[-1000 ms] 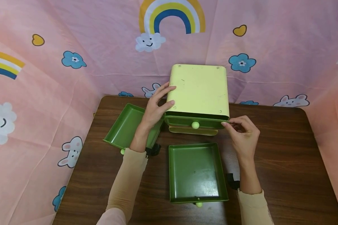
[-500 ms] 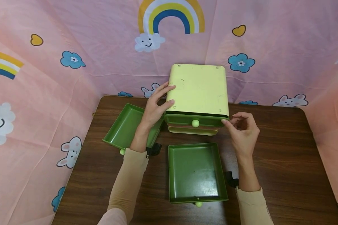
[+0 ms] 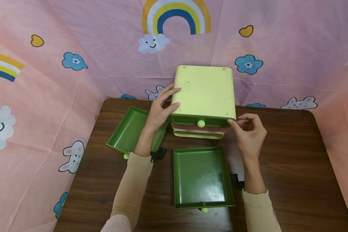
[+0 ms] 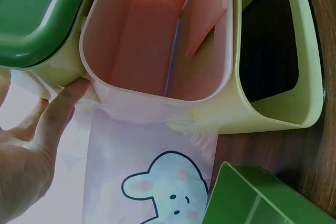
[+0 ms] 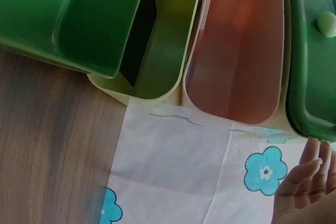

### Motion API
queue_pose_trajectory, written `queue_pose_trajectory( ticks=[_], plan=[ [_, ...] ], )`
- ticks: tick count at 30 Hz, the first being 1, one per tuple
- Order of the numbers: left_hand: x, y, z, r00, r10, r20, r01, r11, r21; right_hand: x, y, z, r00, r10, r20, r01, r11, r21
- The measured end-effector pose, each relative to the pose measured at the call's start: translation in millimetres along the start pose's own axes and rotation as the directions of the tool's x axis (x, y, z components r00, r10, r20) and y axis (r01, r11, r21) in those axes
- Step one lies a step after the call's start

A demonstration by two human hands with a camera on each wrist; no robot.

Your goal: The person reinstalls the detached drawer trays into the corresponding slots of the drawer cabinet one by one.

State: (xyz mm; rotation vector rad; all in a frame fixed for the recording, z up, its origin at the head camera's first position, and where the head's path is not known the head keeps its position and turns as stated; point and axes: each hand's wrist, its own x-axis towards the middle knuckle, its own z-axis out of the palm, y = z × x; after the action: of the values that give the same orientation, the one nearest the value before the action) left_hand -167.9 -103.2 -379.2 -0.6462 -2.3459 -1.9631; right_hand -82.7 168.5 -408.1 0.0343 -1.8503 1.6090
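A stacked drawer unit stands against the back cloth. Its top yellow casing [image 3: 204, 91] holds a green drawer [image 3: 188, 120] with a pale round knob [image 3: 201, 123], its front nearly level with the casing's edge. My left hand [image 3: 160, 109] rests on the casing's left side, fingers spread and thumb near the front corner. At the drawer's right front corner, my right hand [image 3: 250, 135] touches with the thumb, its other fingers bent loosely beside it. Below sit a pink casing [image 5: 239, 51] and a lower yellow casing [image 4: 283, 111], both without drawers.
Another green drawer [image 3: 201, 174] lies on the brown table [image 3: 293, 167] in front of the unit. A further green drawer [image 3: 127, 129] lies at an angle on the left, partly behind my left forearm. Pink printed cloth [image 3: 110, 38] hangs round the back and sides.
The top green drawer has slid further back into the yellow casing, and my right hand has moved back with it. My left hand has stayed on the casing's side.
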Motion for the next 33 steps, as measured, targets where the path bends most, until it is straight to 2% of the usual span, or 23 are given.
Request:
queue_pose_trajectory(
  ticks=[4, 9, 16, 22, 27, 33],
  plan=[
    [-0.1, -0.4, 0.0, 1.0, 0.004, 0.005, -0.004, 1.0, -0.009, 1, -1, 1, 1.0, -0.005, 0.0, 0.005, 1.0, 0.026],
    [-0.2, -0.4, 0.3, 1.0, 0.009, 0.008, -0.009, 1.0, -0.014, 1, -1, 1, 1.0, 0.027, -0.006, -0.027, 0.999, 0.033],
    [-0.1, -1.7, 0.1, 1.0, 0.003, 0.006, -0.003, 1.0, -0.002, 1, -1, 0, 0.998, 0.052, 0.044, -0.053, 0.998, 0.026],
    [-1.4, -2.5, -1.1, 1.0, -0.001, 0.009, 0.001, 1.0, -0.015, 1, -3, -2, 0.989, 0.092, 0.115, -0.085, 0.994, -0.065],
    [-1.6, -4.1, -1.1, 1.0, -0.015, 0.015, 0.015, 0.999, -0.029, -2, -6, -10, 0.976, 0.103, 0.194, -0.079, 0.989, -0.128],
    [-1.9, -5.8, -0.2, 1.0, -0.006, 0.014, 0.007, 0.999, -0.032, -6, -4, -19, 0.96, 0.131, 0.247, -0.092, 0.983, -0.16]
  ],
)
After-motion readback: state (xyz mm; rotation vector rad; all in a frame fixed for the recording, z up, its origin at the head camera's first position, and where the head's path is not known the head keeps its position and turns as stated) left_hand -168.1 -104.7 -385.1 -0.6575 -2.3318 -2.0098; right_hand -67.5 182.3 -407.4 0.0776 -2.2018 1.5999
